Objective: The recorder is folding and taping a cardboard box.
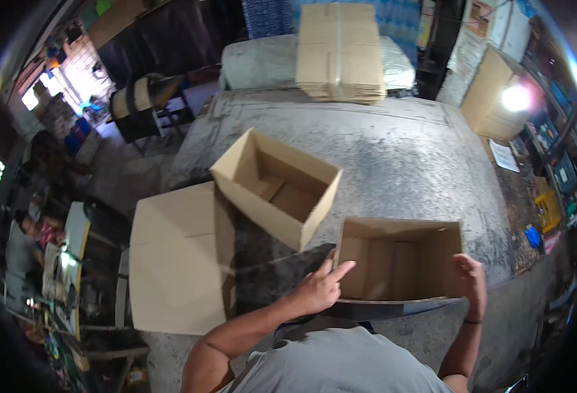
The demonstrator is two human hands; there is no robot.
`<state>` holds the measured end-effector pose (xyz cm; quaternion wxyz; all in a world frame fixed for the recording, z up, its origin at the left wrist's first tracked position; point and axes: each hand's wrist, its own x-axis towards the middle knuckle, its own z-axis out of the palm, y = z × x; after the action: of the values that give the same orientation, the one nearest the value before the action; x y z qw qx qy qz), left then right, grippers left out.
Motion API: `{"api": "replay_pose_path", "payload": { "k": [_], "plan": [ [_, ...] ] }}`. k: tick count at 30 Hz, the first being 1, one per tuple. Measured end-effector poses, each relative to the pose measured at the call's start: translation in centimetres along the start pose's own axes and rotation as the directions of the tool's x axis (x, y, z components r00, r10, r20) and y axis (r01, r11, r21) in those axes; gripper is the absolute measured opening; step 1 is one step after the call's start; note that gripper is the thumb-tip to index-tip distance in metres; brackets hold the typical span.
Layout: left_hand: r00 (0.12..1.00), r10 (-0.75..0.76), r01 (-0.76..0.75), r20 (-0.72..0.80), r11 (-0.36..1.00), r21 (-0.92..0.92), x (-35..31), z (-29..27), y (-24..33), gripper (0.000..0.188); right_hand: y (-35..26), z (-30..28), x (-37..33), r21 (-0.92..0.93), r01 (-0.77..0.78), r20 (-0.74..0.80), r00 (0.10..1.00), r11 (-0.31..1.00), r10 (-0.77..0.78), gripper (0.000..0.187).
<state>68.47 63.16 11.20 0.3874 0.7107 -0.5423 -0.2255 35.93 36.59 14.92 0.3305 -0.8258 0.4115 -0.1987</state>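
Observation:
An open-topped cardboard box [400,293] stands upright at the near edge of the table, right in front of me. My left hand [322,287] is at its left wall, one finger reaching over the rim and another along the outside. My right hand [472,281] grips the right wall, fingers bent over the rim. A second open cardboard box [269,206] sits turned at an angle, farther left. Beside it lies a larger carton [173,262] with a broad flat face up, at the table's left edge.
A strapped stack of flat cardboard [339,52] rests at the far end of the grey table [406,157]. Another carton [495,98] and a paper sheet [503,155] are at the right, by cluttered shelves. A person [26,249] is at the far left, near a second table.

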Motion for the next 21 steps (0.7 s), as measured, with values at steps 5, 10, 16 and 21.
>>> {"api": "replay_pose_path", "payload": {
  "k": [5, 10, 16, 21],
  "plan": [
    [0.993, 0.084, -0.083, 0.081, 0.996, -0.012, 2.3, -12.8, 5.7, 0.047, -7.1, -6.8, -1.5, 0.027, 0.181, -0.12, 0.977, 0.983, -0.177, 0.014],
    [0.898, 0.426, -0.391, -0.111, 0.888, 0.243, 6.6, -26.4, 8.1, 0.043, -18.1, -2.7, 1.0, -0.079, 0.232, -0.653, 0.723, 0.969, -0.226, 0.027],
    [0.867, 0.417, -0.389, -0.273, 0.909, 0.152, 6.6, -39.4, 9.4, 0.038, -29.7, -1.2, 4.2, -0.067, 0.432, -0.449, 0.792, 0.899, -0.414, 0.031],
    [0.659, 0.551, -0.74, -0.512, 0.598, -0.308, 9.0, -39.2, 7.1, 0.044, -33.0, -3.6, 5.2, -0.362, 0.54, -0.577, 0.511, 0.76, -0.637, 0.042]
  ]
}}
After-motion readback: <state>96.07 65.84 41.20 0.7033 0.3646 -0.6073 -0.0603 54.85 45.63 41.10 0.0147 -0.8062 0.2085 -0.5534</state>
